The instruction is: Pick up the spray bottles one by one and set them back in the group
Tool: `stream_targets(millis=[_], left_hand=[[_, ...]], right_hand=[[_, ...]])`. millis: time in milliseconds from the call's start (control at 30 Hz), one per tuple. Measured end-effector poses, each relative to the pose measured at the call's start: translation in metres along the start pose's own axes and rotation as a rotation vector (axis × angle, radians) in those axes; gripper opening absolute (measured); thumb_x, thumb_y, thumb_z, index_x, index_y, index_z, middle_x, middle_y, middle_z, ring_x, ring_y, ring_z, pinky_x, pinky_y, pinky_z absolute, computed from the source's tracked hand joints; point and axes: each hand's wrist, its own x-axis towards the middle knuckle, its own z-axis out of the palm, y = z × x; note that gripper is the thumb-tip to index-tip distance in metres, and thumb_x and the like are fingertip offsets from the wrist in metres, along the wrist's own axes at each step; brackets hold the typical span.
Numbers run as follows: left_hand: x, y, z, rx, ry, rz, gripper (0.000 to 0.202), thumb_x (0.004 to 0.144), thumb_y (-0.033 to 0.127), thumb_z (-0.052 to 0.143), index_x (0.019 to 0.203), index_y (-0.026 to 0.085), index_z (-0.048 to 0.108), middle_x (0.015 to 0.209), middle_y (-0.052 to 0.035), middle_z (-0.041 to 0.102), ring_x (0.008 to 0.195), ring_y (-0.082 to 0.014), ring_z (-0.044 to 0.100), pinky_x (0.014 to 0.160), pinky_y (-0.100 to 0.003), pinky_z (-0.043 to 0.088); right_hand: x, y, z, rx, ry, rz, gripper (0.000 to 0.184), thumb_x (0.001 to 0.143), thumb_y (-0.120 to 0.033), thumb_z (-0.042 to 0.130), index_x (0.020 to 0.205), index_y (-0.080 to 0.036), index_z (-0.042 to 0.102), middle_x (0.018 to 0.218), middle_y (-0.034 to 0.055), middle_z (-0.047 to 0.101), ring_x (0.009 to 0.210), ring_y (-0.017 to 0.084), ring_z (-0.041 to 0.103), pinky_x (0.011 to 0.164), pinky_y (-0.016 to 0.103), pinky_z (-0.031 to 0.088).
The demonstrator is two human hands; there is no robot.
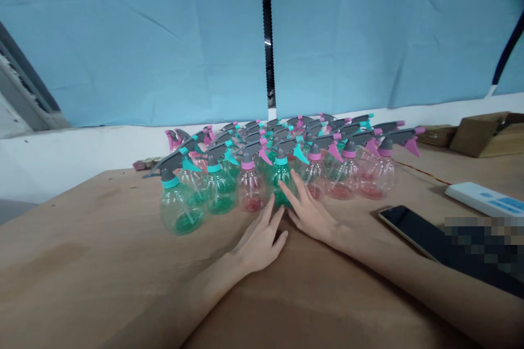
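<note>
Several round clear spray bottles with grey trigger heads stand upright in close rows on the wooden table [82, 262]. A green spray bottle [280, 182] with a turquoise collar is in the middle of the front row. My left hand [260, 240] lies low before it, fingers spread and nothing in them. At the bottle's right front is my right hand [309, 210], its fingers apart near the bottle; whether they touch it I cannot tell. A pink spray bottle [250, 188] stands just left of it, and another pink spray bottle [314, 180] is partly behind my right fingers.
A black phone [426, 240] lies on the right beside my forearm, with a white power strip [483, 200] behind it. A cardboard box [487, 133] sits at the back right. Blue sheeting [164, 38] covers the wall behind; the leftmost green spray bottle [180, 210] stands nearest the front.
</note>
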Motion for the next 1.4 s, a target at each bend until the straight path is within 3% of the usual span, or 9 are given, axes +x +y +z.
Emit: stream_targets(millis=[100,233,400,500,800,1400], left_hand=[[-0.003,0.000,-0.001,0.010,-0.029,-0.017,0.054,0.088,0.034,0.036,0.136,0.010,0.030,0.149,-0.0156,0.009,0.134,-0.0276,0.020,0.106,-0.042,0.028],[-0.007,-0.001,-0.004,0.060,-0.136,-0.001,0.053,0.090,0.035,0.033,0.135,0.007,0.032,0.145,-0.0158,0.026,0.133,-0.0247,0.023,0.108,-0.041,0.025],[-0.012,-0.002,-0.007,0.111,-0.171,0.075,0.052,0.090,0.036,0.031,0.136,0.011,0.033,0.144,-0.0128,0.029,0.133,-0.0238,0.024,0.108,-0.042,0.025],[-0.013,-0.003,-0.008,0.132,-0.198,0.125,0.051,0.089,0.027,0.032,0.137,0.011,0.031,0.144,-0.0106,0.028,0.133,-0.0224,0.023,0.108,-0.042,0.025],[-0.015,-0.004,-0.009,0.137,-0.205,0.146,0.049,0.090,0.027,0.031,0.136,0.010,0.033,0.144,-0.0089,0.029,0.133,-0.0210,0.025,0.109,-0.041,0.025],[-0.014,-0.005,-0.008,0.136,-0.179,0.159,0.047,0.089,0.026,0.034,0.134,0.011,0.037,0.143,-0.0094,0.033,0.132,-0.0211,0.027,0.108,-0.041,0.026]], right_hand=[[-0.014,0.000,-0.002,0.070,-0.066,0.018,0.077,0.086,-0.010,0.039,0.142,-0.028,-0.011,0.147,0.0046,-0.023,0.135,0.030,-0.002,0.102,0.048,0.032],[-0.038,-0.001,-0.011,0.142,-0.226,0.091,0.063,0.091,-0.024,0.036,0.144,-0.020,0.002,0.148,0.0087,-0.018,0.136,0.026,0.002,0.105,0.042,0.028],[-0.053,-0.006,-0.029,0.138,-0.449,-0.028,0.052,0.095,-0.037,0.028,0.142,-0.016,0.022,0.148,0.0108,0.016,0.135,0.022,0.011,0.109,0.043,0.018],[-0.052,-0.008,-0.035,0.154,-0.509,-0.053,0.050,0.095,-0.039,0.026,0.141,-0.019,0.026,0.147,0.0080,0.022,0.135,0.021,0.015,0.109,0.044,0.016],[-0.051,-0.007,-0.037,0.205,-0.511,0.000,0.048,0.095,-0.041,0.027,0.139,-0.022,0.031,0.146,0.0035,0.024,0.134,0.019,0.017,0.110,0.043,0.017],[-0.052,-0.005,-0.035,0.219,-0.451,-0.038,0.046,0.094,-0.038,0.030,0.137,-0.021,0.035,0.144,0.0064,0.031,0.133,0.020,0.022,0.109,0.043,0.020]])
